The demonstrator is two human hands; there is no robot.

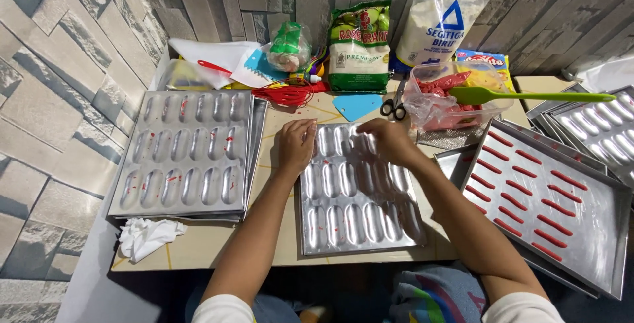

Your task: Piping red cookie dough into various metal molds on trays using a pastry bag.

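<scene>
A silver baking mould tray (356, 244) with rows of oval cavities lies on the low table right before me. My left hand (295, 143) rests flat on its far left corner, fingers together. At the tray's far edge, my right hand (387, 139) has its fingers curled down onto the cavities; whether it pinches anything is hidden. Both forearms reach in from below.
A stack of similar mould trays (185, 154) with red smears sits at left. Flat trays with red piped strips (548, 204) lie at right. Behind are scissors (394, 105), a green spatula (528, 96) on a clear tub of red batter, flour bags, a crumpled tissue (146, 236).
</scene>
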